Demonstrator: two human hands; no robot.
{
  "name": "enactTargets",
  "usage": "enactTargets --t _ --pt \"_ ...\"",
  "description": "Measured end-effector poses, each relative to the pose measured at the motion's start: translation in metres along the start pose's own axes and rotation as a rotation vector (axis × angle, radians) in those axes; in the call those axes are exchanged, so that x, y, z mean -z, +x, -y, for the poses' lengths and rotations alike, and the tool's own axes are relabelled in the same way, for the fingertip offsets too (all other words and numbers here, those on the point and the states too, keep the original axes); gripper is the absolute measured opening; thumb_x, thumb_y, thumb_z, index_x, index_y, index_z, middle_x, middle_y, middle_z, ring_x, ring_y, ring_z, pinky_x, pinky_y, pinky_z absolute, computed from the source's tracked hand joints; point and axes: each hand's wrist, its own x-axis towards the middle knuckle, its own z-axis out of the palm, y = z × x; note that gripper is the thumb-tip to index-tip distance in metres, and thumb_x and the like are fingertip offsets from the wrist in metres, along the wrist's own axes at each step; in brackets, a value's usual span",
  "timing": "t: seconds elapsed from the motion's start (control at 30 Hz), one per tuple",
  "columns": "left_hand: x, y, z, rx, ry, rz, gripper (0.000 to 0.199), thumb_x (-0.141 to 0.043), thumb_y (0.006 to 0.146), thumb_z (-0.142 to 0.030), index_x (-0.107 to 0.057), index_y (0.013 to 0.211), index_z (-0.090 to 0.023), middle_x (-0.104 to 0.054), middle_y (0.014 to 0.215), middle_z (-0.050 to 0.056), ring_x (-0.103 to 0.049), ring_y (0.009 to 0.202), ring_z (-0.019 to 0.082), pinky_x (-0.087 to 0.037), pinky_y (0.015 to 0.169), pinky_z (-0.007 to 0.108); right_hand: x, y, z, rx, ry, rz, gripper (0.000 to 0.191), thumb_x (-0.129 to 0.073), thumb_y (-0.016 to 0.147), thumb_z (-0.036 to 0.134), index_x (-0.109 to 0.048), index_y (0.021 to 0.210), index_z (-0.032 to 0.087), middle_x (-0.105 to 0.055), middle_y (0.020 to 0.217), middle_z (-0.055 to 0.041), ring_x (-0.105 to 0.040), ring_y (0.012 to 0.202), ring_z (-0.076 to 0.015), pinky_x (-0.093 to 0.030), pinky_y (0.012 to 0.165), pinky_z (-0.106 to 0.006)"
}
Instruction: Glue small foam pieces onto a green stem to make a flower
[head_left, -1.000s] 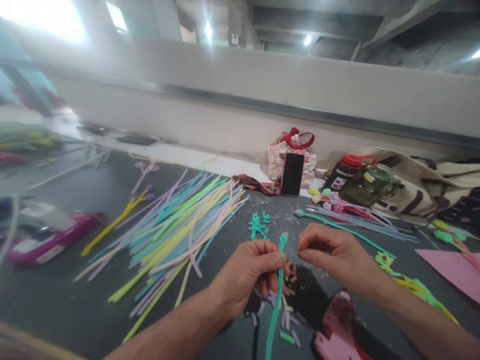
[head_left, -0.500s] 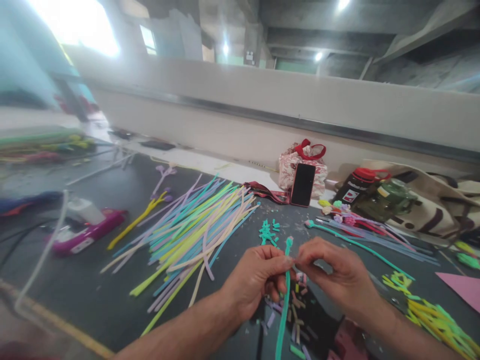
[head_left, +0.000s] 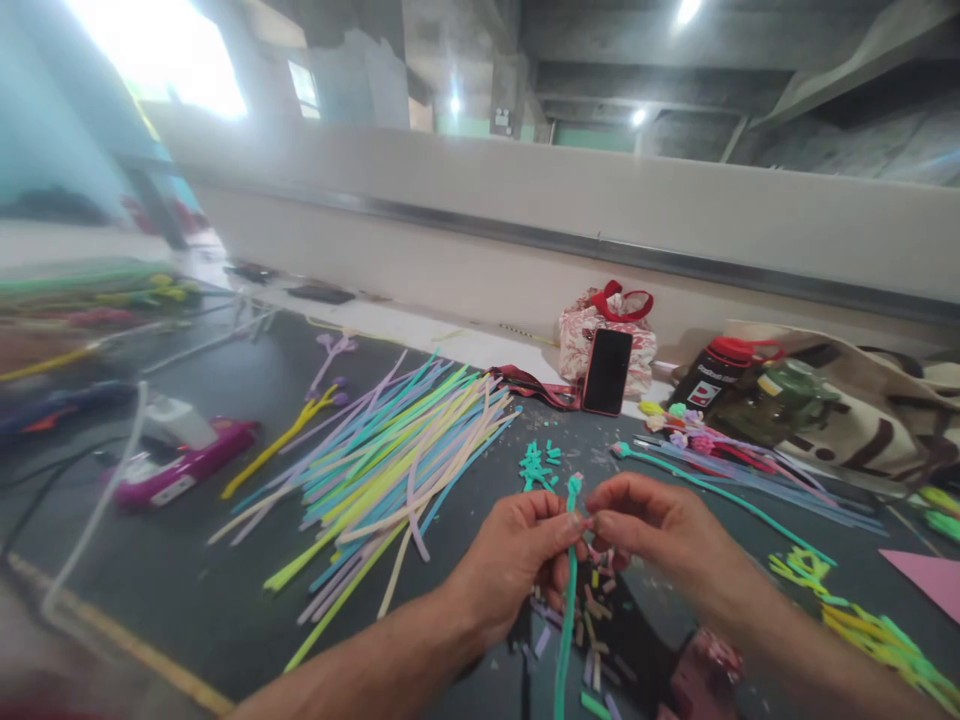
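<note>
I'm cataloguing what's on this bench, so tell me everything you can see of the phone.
The phone stands upright, leaning slightly back, against the white-and-red patterned bag. It is a dark, glossy-looking slab with a pinkish edge, perhaps a case; its screen is black. The dark red strap reaches its lower left edge. Its back is hidden.

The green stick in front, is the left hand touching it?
Touching. The head view shows the left hand pinching the green stick between thumb and fingers, just below its knobbly top.
</note>
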Motion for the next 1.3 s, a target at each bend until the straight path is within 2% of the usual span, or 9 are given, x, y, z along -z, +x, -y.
enactTargets --t 0.13,0.23,0.33,0.5,0.77,0.9,1.03,1.2,1.3 --pt "0.0 0.0 -0.001 -0.009 0.009 -0.004 0.029 -0.064 0.067 -0.039 -0.053 0.061 -0.013 -0.047 0.036 -0.005 -0.039 0.03 0.004 -0.033 0.033 0.014 -0.001 0.002 0.0 -0.072 0.068 0.066 0.026 -0.057 0.076 0.04 -0.055 0.065 0.016 -0.055 0.053 0.003 -0.05 0.049 -0.0098 -0.041 0.048 -0.021" --pt "0.0 0.0 0.0 -0.004 0.008 -0.014 0.028 -0.065 0.067 -0.038 -0.052 0.06 -0.013 -0.047 0.037 -0.005 -0.039 0.03 0.004 -0.033 0.033 0.015 -0.003 0.001 0.0 -0.068 0.029 0.075 0.027 -0.055 0.077 0.04 -0.056 0.066 0.016 -0.055 0.055 0.0031 -0.05 0.05 -0.0094 -0.04 0.049 -0.021" --pt "0.002 0.001 0.002 0.002 -0.005 -0.004 0.027 -0.065 0.067 -0.036 -0.053 0.06 -0.013 -0.048 0.038 -0.005 -0.038 0.03 0.004 -0.032 0.033 0.015 -0.001 -0.001 0.001 -0.034 -0.052 0.082 0.026 -0.052 0.08 0.04 -0.055 0.069 0.017 -0.053 0.057 0.0036 -0.049 0.051 -0.0093 -0.04 0.05 -0.021" --pt "0.002 0.001 0.002 0.059 -0.004 -0.029 0.023 -0.065 0.067 -0.031 -0.051 0.06 -0.014 -0.054 0.048 -0.004 -0.034 0.028 0.002 -0.026 0.029 0.014 0.019 -0.003 0.009 0.09 -0.251 0.052 0.018 -0.051 0.081 0.032 -0.055 0.071 0.018 -0.048 0.056 0.0045 -0.044 0.048 -0.0081 -0.034 0.045 -0.019" --pt "0.001 0.001 -0.004 0.143 0.123 -0.065 0.024 -0.069 0.06 -0.032 -0.054 0.059 -0.014 -0.051 0.04 -0.006 -0.032 0.027 0.002 -0.017 0.03 0.016 0.033 -0.008 0.018 0.156 -0.439 0.043 0.017 -0.054 0.078 0.029 -0.057 0.064 0.02 -0.048 0.054 0.004 -0.042 0.048 -0.0094 -0.032 0.044 -0.02" --pt "0.002 0.002 -0.002 0.155 0.172 -0.044 0.025 -0.07 0.058 -0.034 -0.055 0.059 -0.014 -0.052 0.042 -0.004 -0.036 0.03 0.003 -0.017 0.032 0.017 0.035 -0.01 0.014 0.216 -0.479 0.06 0.017 -0.055 0.079 0.029 -0.055 0.065 0.02 -0.051 0.062 0.0026 -0.046 0.057 -0.0112 -0.036 0.051 -0.021" --pt "0.003 0.002 0.0 0.156 0.221 -0.017 0.023 -0.068 0.061 -0.034 -0.056 0.061 -0.014 -0.052 0.042 -0.005 -0.032 0.029 0.003 -0.015 0.032 0.017 0.037 -0.009 0.006 0.342 -0.471 0.084 0.016 -0.055 0.081 0.027 -0.056 0.066 0.02 -0.05 0.077 -0.0006 -0.051 0.078 -0.0154 -0.039 0.069 -0.025" --pt "0.001 0.001 -0.001 0.211 0.255 0.014 0.024 -0.068 0.061 -0.035 -0.056 0.062 -0.014 -0.052 0.041 -0.005 -0.028 0.028 0.002 -0.013 0.03 0.018 0.04 -0.009 -0.006 0.267 -0.406 0.098 0.018 -0.055 0.08 0.03 -0.058 0.067 0.019 -0.048 0.088 -0.003 -0.05 0.081 -0.0162 -0.039 0.068 -0.026" --pt "0.0 0.001 0.0 0.21 0.246 0.022 0.023 -0.069 0.059 -0.033 -0.057 0.06 -0.014 -0.054 0.043 -0.004 -0.037 0.032 0.004 -0.018 0.033 0.017 0.04 -0.008 -0.008 0.252 -0.382 0.113 0.019 -0.056 0.079 0.032 -0.059 0.066 0.018 -0.048 0.089 -0.0037 -0.049 0.081 -0.0166 -0.04 0.068 -0.026"
